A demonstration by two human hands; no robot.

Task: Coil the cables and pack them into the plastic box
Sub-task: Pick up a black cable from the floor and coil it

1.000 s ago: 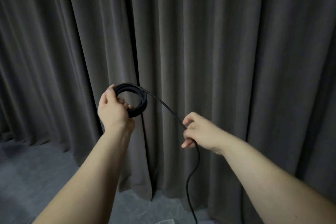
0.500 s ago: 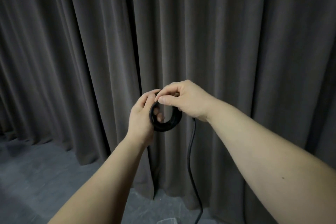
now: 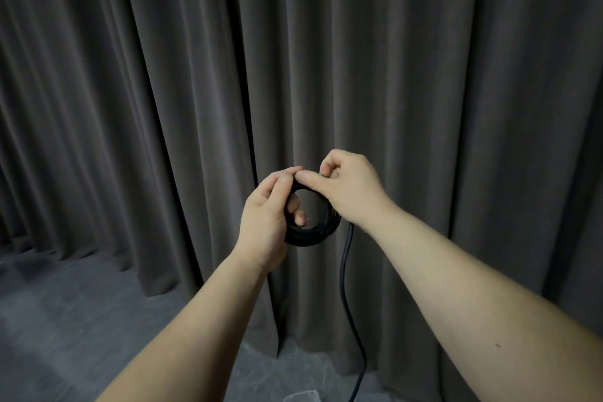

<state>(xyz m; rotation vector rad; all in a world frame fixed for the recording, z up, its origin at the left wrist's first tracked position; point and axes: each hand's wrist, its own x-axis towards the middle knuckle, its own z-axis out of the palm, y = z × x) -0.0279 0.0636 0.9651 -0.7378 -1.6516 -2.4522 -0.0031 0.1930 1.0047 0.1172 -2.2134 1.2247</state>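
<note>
Head view looks out past two bare forearms that rise from the bottom edge and meet just below the middle of the frame, in front of a dark grey pleated curtain (image 3: 424,75) that fills nearly everything behind them.

The left hand (image 3: 264,222) grips the left side of a small black cable coil (image 3: 310,235): its fingers curl through the ring, with two fingertips showing inside the opening, and its thumb lies across the top. The palm hides most of that side of the coil.

The right hand (image 3: 350,188) is at the upper right of the coil, thumb and forefinger pinched together on the cable at the top, right against the left thumb. Its other fingers are tucked under and hard to make out, and the heel of the hand covers the coil's right edge.

From under the right wrist the loose cable tail (image 3: 346,287) hangs down in a slight curve and runs off the bottom edge, so its end is out of sight.

At the very bottom centre a pale, translucent rim (image 3: 301,396) just pokes into view; too little of it shows to say what it is. Dark grey floor (image 3: 81,320) lies in the lower left, dim and without detail.
</note>
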